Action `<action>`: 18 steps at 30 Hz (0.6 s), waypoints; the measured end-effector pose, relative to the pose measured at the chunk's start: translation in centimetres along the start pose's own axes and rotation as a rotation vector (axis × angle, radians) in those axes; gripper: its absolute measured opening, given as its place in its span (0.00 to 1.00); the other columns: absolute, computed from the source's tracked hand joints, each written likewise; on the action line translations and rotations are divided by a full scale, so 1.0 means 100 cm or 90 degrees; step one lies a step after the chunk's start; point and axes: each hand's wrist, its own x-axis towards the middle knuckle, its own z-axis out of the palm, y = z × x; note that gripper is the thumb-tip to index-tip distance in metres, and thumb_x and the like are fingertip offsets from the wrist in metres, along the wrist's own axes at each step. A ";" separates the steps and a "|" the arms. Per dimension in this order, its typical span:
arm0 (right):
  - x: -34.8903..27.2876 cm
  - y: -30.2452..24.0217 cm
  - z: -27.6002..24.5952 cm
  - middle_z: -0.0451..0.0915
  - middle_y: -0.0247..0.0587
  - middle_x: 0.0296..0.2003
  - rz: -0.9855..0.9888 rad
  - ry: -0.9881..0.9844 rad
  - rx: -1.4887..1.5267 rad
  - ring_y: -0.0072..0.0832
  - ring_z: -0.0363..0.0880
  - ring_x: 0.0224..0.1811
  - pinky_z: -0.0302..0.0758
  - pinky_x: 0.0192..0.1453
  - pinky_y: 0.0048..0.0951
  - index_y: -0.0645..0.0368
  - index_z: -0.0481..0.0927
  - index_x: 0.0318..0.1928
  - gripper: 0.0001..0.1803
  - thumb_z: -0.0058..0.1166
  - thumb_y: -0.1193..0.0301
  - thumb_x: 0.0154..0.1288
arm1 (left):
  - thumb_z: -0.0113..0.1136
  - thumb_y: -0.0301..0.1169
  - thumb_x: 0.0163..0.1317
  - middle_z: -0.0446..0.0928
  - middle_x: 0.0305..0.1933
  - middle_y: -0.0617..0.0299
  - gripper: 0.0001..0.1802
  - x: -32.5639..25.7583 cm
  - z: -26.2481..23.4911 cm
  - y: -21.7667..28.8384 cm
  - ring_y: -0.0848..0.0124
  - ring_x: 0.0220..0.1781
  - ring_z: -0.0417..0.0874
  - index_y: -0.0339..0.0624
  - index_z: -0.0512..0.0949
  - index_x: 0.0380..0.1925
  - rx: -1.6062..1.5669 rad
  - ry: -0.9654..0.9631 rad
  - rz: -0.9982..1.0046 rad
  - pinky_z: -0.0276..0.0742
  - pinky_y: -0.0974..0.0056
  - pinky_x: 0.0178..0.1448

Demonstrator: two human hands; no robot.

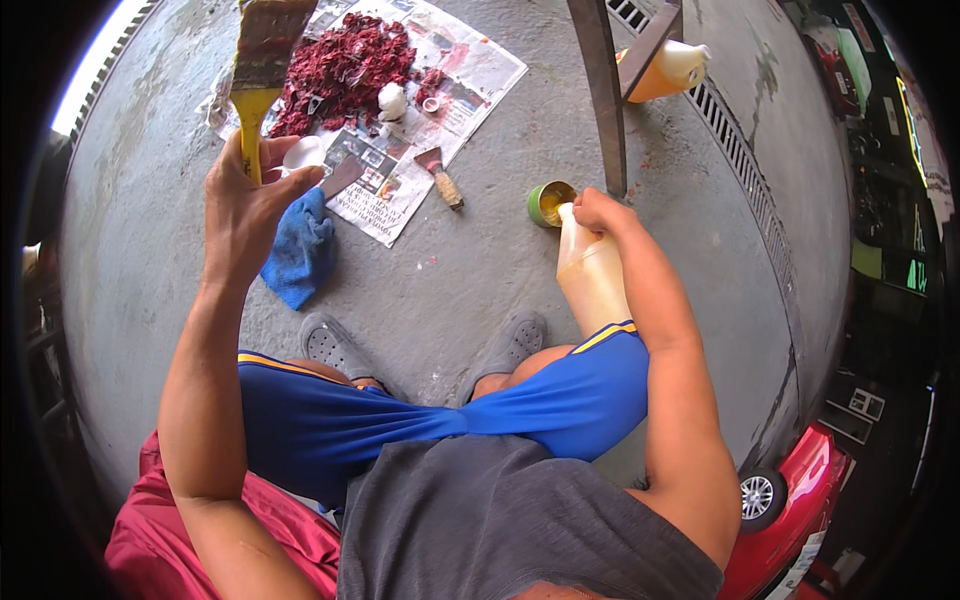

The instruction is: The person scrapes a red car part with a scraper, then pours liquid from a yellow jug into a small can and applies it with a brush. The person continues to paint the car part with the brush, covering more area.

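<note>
My left hand [240,195] is raised at the left, closed around the yellow handle of a wide, dark-bristled paintbrush [262,75]. Between the thumb and fingers of that same hand sits a round white cap [304,153]. My right hand [605,212] grips a translucent plastic jug [590,275] of pale yellowish liquid near its top. The jug's mouth is at the rim of a small green can [540,205] with yellowish contents; whether liquid flows cannot be made out. Below my left hand, a blue cloth [300,250] lies on the floor.
Newspaper [480,70] bears a heap of dark red scrapings [345,70] and a white crumpled lump [392,101]. A scraper [440,180] and another blade [343,176] lie nearby. A dark metal frame [605,100] stands beside an orange-filled jug [665,70] and a drain grate [745,165].
</note>
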 end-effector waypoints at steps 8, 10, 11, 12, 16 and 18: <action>0.004 -0.001 -0.005 0.80 0.41 0.19 0.022 -0.012 -0.007 0.28 0.79 0.18 0.76 0.29 0.37 0.62 0.85 0.41 0.14 0.46 0.70 0.70 | 0.81 0.38 0.53 0.85 0.49 0.50 0.29 0.001 -0.003 -0.003 0.70 0.46 0.87 0.34 0.79 0.49 0.024 -0.004 0.009 0.85 0.63 0.52; 0.008 -0.003 -0.006 0.81 0.40 0.19 0.027 -0.026 -0.029 0.28 0.79 0.18 0.75 0.29 0.37 0.62 0.85 0.40 0.13 0.46 0.71 0.68 | 0.81 0.38 0.54 0.85 0.49 0.50 0.29 0.002 -0.003 -0.004 0.69 0.46 0.87 0.34 0.78 0.49 0.017 -0.005 0.003 0.85 0.62 0.53; 0.010 -0.004 -0.007 0.81 0.40 0.20 0.027 -0.037 -0.050 0.28 0.79 0.19 0.75 0.29 0.37 0.61 0.85 0.39 0.13 0.45 0.72 0.67 | 0.80 0.37 0.54 0.85 0.49 0.50 0.29 0.002 -0.002 -0.004 0.69 0.46 0.87 0.33 0.78 0.50 0.017 -0.002 0.002 0.85 0.62 0.54; 0.012 -0.006 -0.008 0.81 0.40 0.20 0.026 -0.049 -0.070 0.28 0.79 0.19 0.75 0.29 0.38 0.61 0.85 0.39 0.13 0.45 0.72 0.66 | 0.80 0.37 0.54 0.85 0.49 0.51 0.29 0.003 -0.002 -0.005 0.68 0.46 0.87 0.34 0.78 0.50 0.013 -0.001 0.006 0.85 0.62 0.54; 0.018 -0.016 -0.010 0.82 0.41 0.20 0.050 -0.086 -0.141 0.29 0.80 0.19 0.75 0.30 0.38 0.59 0.85 0.36 0.13 0.44 0.73 0.63 | 0.79 0.35 0.54 0.85 0.50 0.52 0.29 0.005 -0.001 -0.003 0.67 0.48 0.87 0.34 0.78 0.52 -0.004 -0.011 -0.004 0.84 0.60 0.57; 0.020 -0.020 -0.009 0.82 0.41 0.20 0.047 -0.096 -0.146 0.29 0.80 0.19 0.75 0.30 0.38 0.60 0.84 0.34 0.13 0.44 0.73 0.63 | 0.79 0.34 0.54 0.85 0.50 0.52 0.29 0.006 0.000 -0.002 0.67 0.49 0.87 0.34 0.78 0.52 0.000 -0.019 -0.008 0.83 0.60 0.58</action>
